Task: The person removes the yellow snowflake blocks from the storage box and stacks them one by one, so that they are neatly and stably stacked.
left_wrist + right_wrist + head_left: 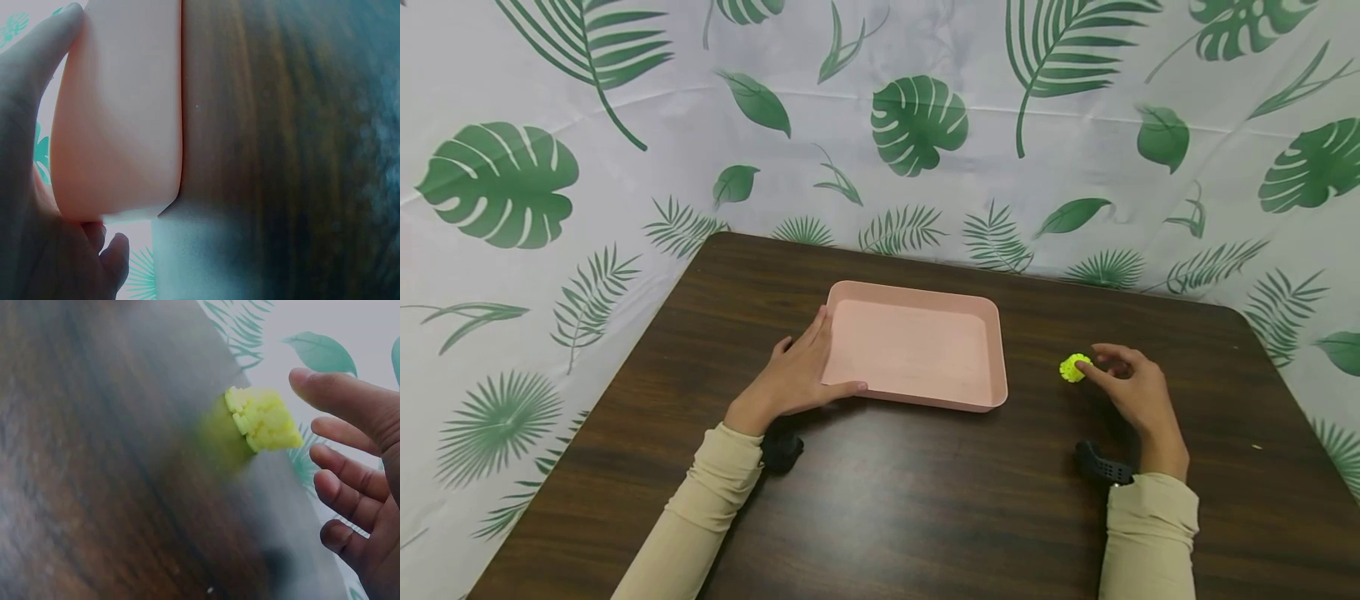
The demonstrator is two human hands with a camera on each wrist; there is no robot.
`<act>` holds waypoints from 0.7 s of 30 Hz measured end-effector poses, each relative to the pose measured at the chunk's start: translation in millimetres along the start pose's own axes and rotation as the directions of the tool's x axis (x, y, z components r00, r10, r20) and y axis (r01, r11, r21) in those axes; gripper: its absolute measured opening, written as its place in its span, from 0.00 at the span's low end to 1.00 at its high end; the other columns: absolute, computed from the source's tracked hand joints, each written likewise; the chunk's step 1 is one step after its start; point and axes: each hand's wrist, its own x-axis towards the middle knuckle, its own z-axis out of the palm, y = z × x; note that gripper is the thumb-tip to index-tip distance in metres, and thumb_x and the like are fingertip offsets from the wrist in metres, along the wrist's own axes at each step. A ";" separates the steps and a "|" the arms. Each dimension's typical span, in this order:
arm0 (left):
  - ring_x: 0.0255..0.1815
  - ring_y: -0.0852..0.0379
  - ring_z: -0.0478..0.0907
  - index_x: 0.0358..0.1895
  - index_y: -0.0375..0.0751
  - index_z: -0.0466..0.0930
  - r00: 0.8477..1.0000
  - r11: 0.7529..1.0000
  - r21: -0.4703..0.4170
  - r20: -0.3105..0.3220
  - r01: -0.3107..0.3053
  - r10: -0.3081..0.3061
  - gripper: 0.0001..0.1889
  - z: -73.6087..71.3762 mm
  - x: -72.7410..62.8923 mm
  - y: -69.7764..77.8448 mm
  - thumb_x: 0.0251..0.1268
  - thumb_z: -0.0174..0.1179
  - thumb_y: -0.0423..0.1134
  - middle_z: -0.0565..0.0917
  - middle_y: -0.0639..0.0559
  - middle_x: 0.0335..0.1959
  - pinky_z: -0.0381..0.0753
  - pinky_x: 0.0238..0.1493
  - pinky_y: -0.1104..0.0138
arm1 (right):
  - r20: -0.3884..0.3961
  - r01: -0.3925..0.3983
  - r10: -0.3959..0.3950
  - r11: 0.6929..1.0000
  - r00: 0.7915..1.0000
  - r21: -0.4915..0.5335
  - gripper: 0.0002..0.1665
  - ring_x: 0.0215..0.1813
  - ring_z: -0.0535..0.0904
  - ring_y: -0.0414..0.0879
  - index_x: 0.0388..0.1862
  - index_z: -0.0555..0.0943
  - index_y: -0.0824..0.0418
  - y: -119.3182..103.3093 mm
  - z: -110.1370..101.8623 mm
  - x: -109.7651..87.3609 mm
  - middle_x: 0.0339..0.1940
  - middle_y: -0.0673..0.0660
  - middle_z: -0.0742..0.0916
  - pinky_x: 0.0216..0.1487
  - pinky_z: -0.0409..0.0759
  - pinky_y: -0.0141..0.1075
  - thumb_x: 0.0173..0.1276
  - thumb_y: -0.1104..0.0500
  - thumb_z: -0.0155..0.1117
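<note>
A shallow pink rectangular tray point(917, 354) lies on the dark table. My left hand point(793, 371) rests around its near left corner, fingers along the left side and thumb laid on the front rim. The tray's outer wall point(125, 125) fills much of the left wrist view, with the thumb point(37, 56) at its rim. To the right of the tray sits a small bright yellow piece point(1072, 367) with a scalloped edge. Lumpy from the side, this yellow piece point(265, 422) stands on the table. My right hand point(1131, 387) is right beside it, fingers loosely bent and spread.
The dark wood-grain table point(880, 500) extends around the tray. Behind it hangs a white cloth point(842, 167) printed with green leaves. Black wrist devices show at the left wrist point(782, 452) and the right wrist point(1101, 464).
</note>
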 end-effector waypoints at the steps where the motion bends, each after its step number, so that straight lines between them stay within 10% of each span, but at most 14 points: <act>1: 0.86 0.48 0.42 0.84 0.34 0.34 1.000 1.000 0.002 0.000 0.001 -0.001 0.63 -0.1 0.0 -0.1 0.64 0.54 0.75 0.34 0.42 0.86 0.53 0.73 0.32 | -0.007 0.002 -0.002 1.000 1.000 0.005 0.34 0.41 0.72 0.46 0.66 0.79 0.68 -0.7 -0.2 -0.1 0.55 0.67 0.82 0.35 0.70 0.27 0.74 0.44 0.68; 13: 0.86 0.48 0.43 0.84 0.34 0.35 1.000 1.000 0.003 -0.002 -0.001 0.001 0.62 -0.1 -0.3 -0.1 0.65 0.53 0.76 0.35 0.42 0.86 0.53 0.72 0.31 | -0.081 0.013 -0.011 1.000 0.997 0.023 0.33 0.45 0.72 0.47 0.66 0.79 0.68 -11.9 -0.6 -0.7 0.55 0.66 0.81 0.38 0.71 0.29 0.75 0.44 0.67; 21: 0.86 0.48 0.43 0.84 0.34 0.35 1.000 1.000 0.005 -0.011 -0.003 0.003 0.62 2.0 0.6 -2.0 0.65 0.53 0.76 0.35 0.41 0.86 0.53 0.72 0.31 | -0.026 0.066 -0.066 0.998 0.997 -0.013 0.36 0.64 0.71 0.73 0.68 0.76 0.72 -22.7 0.6 3.8 0.64 0.75 0.76 0.59 0.69 0.71 0.75 0.46 0.68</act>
